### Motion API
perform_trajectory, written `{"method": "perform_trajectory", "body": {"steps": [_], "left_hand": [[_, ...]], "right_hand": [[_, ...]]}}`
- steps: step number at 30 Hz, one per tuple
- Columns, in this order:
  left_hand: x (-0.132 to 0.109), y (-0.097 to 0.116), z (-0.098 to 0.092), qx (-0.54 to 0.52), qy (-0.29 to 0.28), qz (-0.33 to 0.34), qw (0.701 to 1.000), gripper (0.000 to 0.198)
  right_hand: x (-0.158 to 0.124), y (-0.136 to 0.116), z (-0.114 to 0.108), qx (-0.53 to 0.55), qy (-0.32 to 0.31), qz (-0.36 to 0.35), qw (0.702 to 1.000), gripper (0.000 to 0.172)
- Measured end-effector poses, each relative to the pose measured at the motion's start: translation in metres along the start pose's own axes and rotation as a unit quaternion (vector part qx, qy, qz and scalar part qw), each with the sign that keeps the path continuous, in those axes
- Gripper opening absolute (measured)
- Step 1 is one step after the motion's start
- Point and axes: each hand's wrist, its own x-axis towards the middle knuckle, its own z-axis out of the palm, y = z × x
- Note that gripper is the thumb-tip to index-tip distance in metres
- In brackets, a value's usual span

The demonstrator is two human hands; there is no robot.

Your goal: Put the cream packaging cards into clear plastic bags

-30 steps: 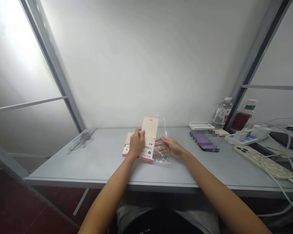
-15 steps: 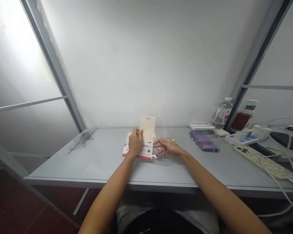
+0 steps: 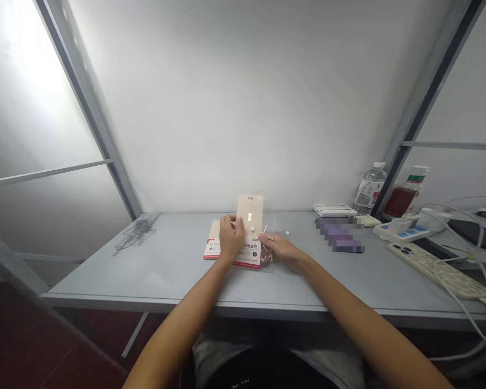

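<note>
My left hand (image 3: pixel 230 237) grips a cream card (image 3: pixel 250 212) with red print at its top, holding it upright over a printed white packet with a red lower edge (image 3: pixel 247 258). The packet lies flat on the table, partly hidden by both hands. My right hand (image 3: pixel 277 248) pinches a bunched clear plastic bag (image 3: pixel 267 254) at the packet's right side, its fingertips close to the card. A small white disc (image 3: pixel 287 233) sits on the table nearby.
Crumpled clear plastic (image 3: pixel 135 235) lies at the table's left. To the right are a white power bank (image 3: pixel 335 210), a blurred phone (image 3: pixel 340 235), a water bottle (image 3: pixel 370 189), and a cream power strip (image 3: pixel 437 273) with several white cables. A wall stands behind the table.
The clear bag has gone from a loose, wide sheet to a small bunch in my right hand. That hand has moved left, and the card now stands slightly further right.
</note>
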Motion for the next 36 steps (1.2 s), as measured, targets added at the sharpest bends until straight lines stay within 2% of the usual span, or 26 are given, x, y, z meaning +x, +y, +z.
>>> {"method": "perform_trajectory", "body": {"steps": [2,7,11,13,17,19,21,24,28,33,36], "left_hand": [[-0.003,0.002,0.002,-0.027,-0.011,0.001,1.000,0.021],[-0.008,0.002,0.003,-0.114,-0.104,-0.050,0.987,0.028],[-0.002,-0.001,0.003,-0.190,-0.107,-0.090,0.972,0.032],[0.004,-0.001,0.000,-0.252,-0.161,-0.138,0.944,0.033],[0.012,0.003,-0.011,-0.343,-0.305,-0.213,0.863,0.038],[0.013,0.005,-0.014,-0.370,-0.347,-0.221,0.833,0.037],[0.013,0.006,-0.016,-0.386,-0.364,-0.219,0.819,0.035],[0.013,0.004,-0.015,-0.383,-0.357,-0.222,0.823,0.035],[0.013,0.001,-0.013,-0.369,-0.338,-0.216,0.839,0.033],[0.010,0.004,-0.012,-0.350,-0.359,-0.208,0.840,0.035],[0.008,0.006,-0.013,-0.363,-0.374,-0.194,0.831,0.036]], "right_hand": [[0.000,0.002,0.001,-0.006,-0.005,-0.007,1.000,0.036],[0.001,0.003,0.001,-0.025,0.011,-0.007,1.000,0.038],[0.001,0.001,-0.003,-0.058,0.030,-0.012,0.998,0.043],[0.001,-0.001,-0.006,-0.070,0.044,-0.023,0.996,0.043],[-0.001,-0.006,-0.014,-0.031,0.064,-0.047,0.996,0.040],[-0.002,-0.007,-0.017,0.007,0.070,-0.054,0.996,0.038],[-0.002,-0.008,-0.018,0.038,0.074,-0.055,0.995,0.036],[-0.002,-0.008,-0.017,0.068,0.060,-0.045,0.995,0.034],[-0.004,-0.009,-0.014,0.054,0.033,-0.028,0.998,0.035],[-0.007,-0.010,-0.012,0.050,0.019,-0.026,0.998,0.032],[-0.008,-0.010,-0.013,0.075,0.005,-0.025,0.997,0.033]]}}
